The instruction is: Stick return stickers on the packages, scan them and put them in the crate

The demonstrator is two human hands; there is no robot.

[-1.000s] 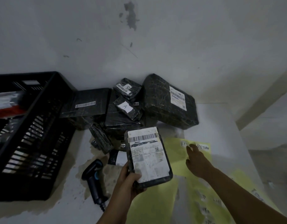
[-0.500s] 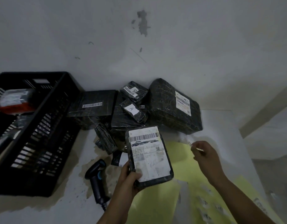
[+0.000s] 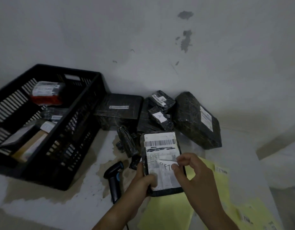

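Observation:
My left hand [image 3: 146,180] grips the lower left edge of a flat black package [image 3: 161,146] with a white barcode label, held above the table. My right hand [image 3: 191,170] pinches a clear return sticker [image 3: 167,166] and lays it across the label's lower half; handwritten letters show on it. The black slatted crate [image 3: 87,123] stands at the left with several packages inside. A black handheld scanner [image 3: 114,178] lies on the table just left of my left hand. Yellow sticker sheets [image 3: 223,185] lie under and right of my right hand.
A heap of black wrapped packages [image 3: 160,113] leans against the white wall behind the held one, with a big one [image 3: 196,120] at the right. The white table [image 3: 52,208] has stained patches near the scanner. Its right edge drops off beside the yellow sheets.
My right hand lifted a sticker off the yellow sheet and brought it left onto the held package's label. My view swung left, showing more of the crate's inside.

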